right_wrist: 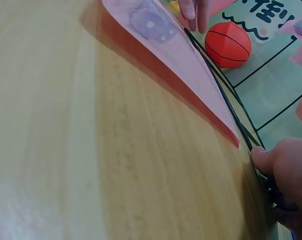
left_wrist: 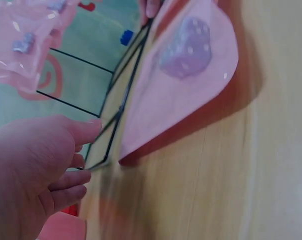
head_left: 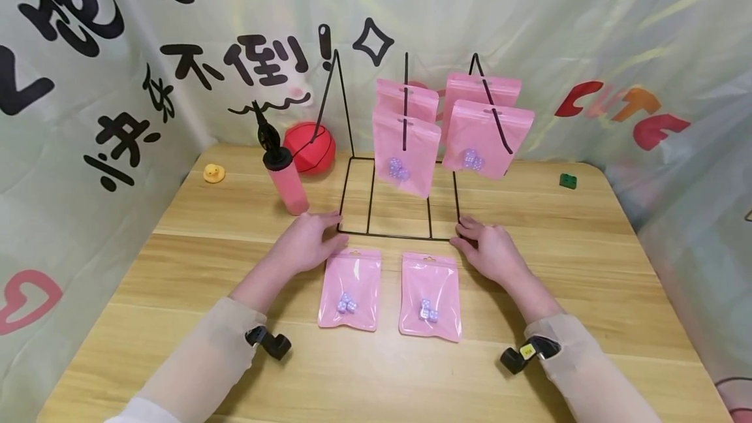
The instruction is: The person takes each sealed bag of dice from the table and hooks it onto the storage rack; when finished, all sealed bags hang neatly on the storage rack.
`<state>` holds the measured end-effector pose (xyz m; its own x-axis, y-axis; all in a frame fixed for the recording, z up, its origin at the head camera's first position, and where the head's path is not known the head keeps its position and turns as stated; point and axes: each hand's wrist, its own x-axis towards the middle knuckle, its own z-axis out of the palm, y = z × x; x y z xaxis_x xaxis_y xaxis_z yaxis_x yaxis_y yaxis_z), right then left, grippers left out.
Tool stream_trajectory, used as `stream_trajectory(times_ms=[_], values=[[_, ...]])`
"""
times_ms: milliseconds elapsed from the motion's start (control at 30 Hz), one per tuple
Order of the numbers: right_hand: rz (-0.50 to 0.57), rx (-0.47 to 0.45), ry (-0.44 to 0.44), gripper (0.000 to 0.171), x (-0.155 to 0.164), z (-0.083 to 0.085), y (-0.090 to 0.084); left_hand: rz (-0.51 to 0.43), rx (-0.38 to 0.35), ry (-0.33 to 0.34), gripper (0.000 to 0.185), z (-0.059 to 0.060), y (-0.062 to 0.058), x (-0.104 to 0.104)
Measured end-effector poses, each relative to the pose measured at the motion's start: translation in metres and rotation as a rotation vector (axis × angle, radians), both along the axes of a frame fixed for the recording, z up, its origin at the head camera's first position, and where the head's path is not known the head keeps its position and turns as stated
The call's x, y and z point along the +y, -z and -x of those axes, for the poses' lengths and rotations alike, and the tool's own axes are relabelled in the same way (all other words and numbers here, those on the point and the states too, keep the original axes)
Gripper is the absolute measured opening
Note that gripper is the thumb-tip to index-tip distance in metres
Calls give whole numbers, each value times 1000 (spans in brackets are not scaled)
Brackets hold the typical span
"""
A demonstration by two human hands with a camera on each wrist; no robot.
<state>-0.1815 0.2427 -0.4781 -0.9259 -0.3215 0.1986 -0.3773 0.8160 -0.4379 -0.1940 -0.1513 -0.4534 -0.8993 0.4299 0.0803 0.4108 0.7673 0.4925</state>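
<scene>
Gripping wire rack [head_left: 399,235] base corners, left hand [head_left: 305,243] & right hand [head_left: 490,252]; rack upright, prob. square-on

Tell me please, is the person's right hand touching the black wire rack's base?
Touching. In the right wrist view the right hand has its thumb on the black wire rack at the base's corner; the head view agrees, with its fingers at the front right corner.

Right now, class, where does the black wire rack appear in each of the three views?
Head: wire rack upper centre, both hands at its base.
Left wrist: base corner centre-left, at the left hand.
Right wrist: base rail lower right, at the right hand.
Shared landmark: pink pouch.
</scene>
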Motion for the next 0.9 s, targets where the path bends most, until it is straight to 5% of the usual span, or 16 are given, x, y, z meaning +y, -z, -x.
stream_trajectory(times_ms=[200, 467, 667, 900], values=[[-6, -2, -6, 42, -1, 1, -1, -80, -26, -65, 48, -20, -11, -5], [2, 4, 7, 38, 1, 0, 0, -167, -191, -197, 45, -43, -17, -11], [11, 0, 14, 38, 0, 1, -1, -168, -226, -234, 37, -53, -15, -13], [14, -2, 21, 38, 0, 1, -1, -169, -389, -342, 33, -61, -14, -9]])
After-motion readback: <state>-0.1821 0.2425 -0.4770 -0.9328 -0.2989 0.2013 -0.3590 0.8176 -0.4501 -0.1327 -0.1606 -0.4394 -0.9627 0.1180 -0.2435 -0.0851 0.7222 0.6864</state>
